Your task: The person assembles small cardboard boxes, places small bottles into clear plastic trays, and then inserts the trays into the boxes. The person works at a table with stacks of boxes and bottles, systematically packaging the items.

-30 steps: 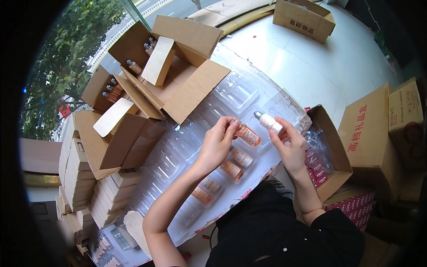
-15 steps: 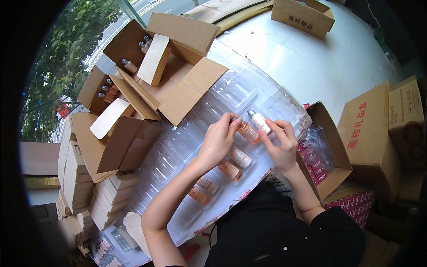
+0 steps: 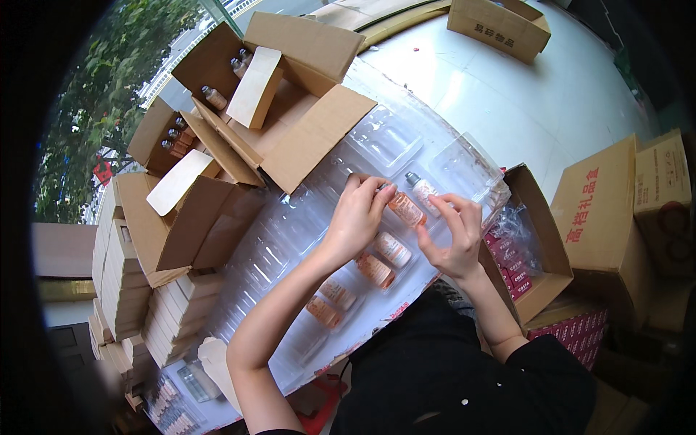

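My left hand (image 3: 360,210) pinches a small bottle with orange liquid (image 3: 407,210) near its cap, just over the clear plastic trays. Beside it, a white bottle with a silver-grey cap (image 3: 423,190) lies slanted in a tray. Thumb and fingers of my right hand (image 3: 455,235) are spread around the lower ends of these two bottles; its fingertips are at the white one's base. Closer to me, another white bottle (image 3: 393,249) and an orange bottle (image 3: 375,270) lie paired in a tray, with a similar pair (image 3: 324,310) to their left.
Clear trays (image 3: 272,250) cover much of the table. Two open cartons (image 3: 319,138) at the back left hold bottles and pale boxes. Stacked pale boxes (image 3: 119,283) stand at the left. An open carton with red packs (image 3: 540,290) is at my right, near larger cartons (image 3: 598,210).
The white bottle has tilted lower into the tray, and my right hand's fingers have loosened from it and spread. My left hand keeps its pinch on the orange bottle.
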`<action>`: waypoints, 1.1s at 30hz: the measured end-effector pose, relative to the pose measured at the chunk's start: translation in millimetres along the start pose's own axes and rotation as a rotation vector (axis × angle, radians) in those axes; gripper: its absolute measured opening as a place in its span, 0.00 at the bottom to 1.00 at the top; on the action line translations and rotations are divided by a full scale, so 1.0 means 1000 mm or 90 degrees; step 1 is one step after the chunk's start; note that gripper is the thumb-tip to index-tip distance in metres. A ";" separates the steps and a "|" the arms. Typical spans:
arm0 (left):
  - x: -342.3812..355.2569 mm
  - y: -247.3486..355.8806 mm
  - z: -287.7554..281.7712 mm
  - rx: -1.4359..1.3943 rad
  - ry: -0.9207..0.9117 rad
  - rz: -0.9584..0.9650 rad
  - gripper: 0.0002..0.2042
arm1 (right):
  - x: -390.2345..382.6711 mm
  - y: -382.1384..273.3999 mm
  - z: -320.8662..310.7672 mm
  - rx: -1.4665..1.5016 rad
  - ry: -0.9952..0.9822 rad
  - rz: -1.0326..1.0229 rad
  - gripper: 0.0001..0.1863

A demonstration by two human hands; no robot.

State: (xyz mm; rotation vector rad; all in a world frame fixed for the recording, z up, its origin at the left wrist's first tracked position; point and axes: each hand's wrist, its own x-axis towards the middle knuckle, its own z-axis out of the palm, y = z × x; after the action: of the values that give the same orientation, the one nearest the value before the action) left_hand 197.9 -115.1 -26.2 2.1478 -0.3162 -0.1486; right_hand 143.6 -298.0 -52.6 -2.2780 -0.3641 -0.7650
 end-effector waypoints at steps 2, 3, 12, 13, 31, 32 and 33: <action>0.000 -0.001 0.000 0.003 -0.008 -0.007 0.14 | -0.002 -0.002 0.002 0.000 -0.005 -0.023 0.24; 0.001 0.001 -0.001 0.010 -0.016 -0.012 0.14 | -0.004 -0.002 0.006 0.009 -0.007 -0.013 0.25; 0.004 0.008 -0.001 0.036 -0.028 -0.029 0.17 | -0.004 -0.008 0.009 0.060 -0.041 0.080 0.25; 0.005 0.008 -0.001 0.043 -0.030 -0.026 0.17 | -0.004 -0.009 0.009 0.066 -0.044 0.101 0.25; 0.009 -0.005 0.011 0.011 0.049 -0.012 0.20 | -0.006 -0.016 0.015 0.048 -0.054 0.112 0.22; 0.009 -0.005 0.010 0.012 0.039 -0.015 0.20 | -0.007 -0.015 0.014 0.040 -0.063 0.104 0.23; 0.010 -0.004 0.009 0.013 0.028 -0.018 0.21 | -0.007 -0.015 0.013 0.033 -0.072 0.096 0.23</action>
State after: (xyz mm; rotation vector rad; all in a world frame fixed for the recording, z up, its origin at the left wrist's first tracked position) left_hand 206.1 -122.3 -34.4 2.1725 -0.2622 -0.1147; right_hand 136.8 -278.9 -56.6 -2.2761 -0.2576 -0.5471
